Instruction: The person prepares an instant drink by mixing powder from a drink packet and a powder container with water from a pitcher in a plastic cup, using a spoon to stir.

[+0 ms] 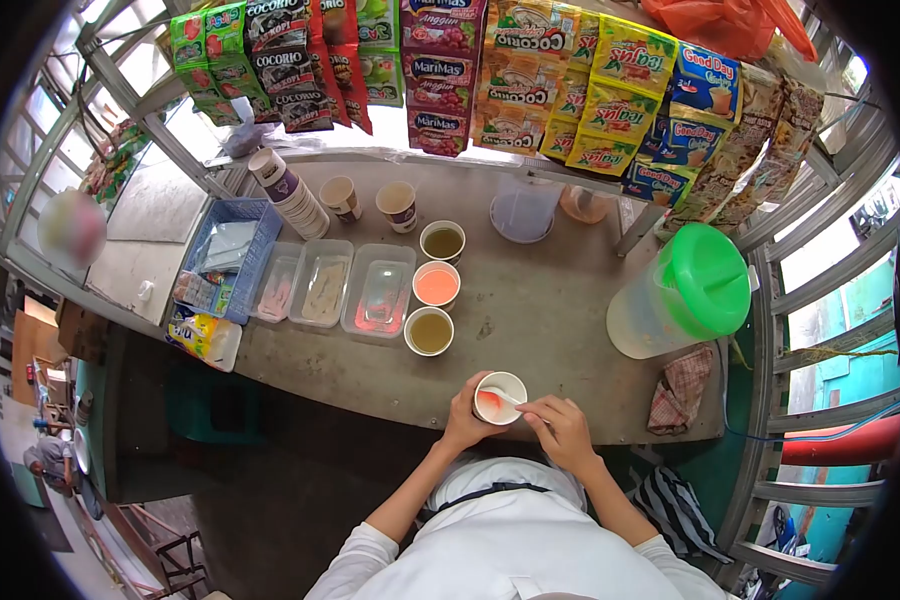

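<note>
At the counter's near edge, my left hand [466,418] is wrapped round a paper cup [512,384] with a little orange-red content at its bottom. My right hand [562,430] pinches a white spoon [504,396] whose tip dips into that cup. Beyond it three filled paper cups stand in a row: one with greenish-brown drink [430,332], one with orange drink [436,286], and another greenish-brown one [442,241]. To their left sits a clear plastic tub [380,262] with pinkish residue, beside a tub of tan powder [322,284] and a smaller tub with pink contents [277,282].
A green-lidded pitcher [660,300] stands at the right, near a checked cloth [682,392]. Stacked cups [295,195] and two single cups are at the back left, by a blue basket [232,250]. Drink sachets [440,80] hang above the counter's far edge.
</note>
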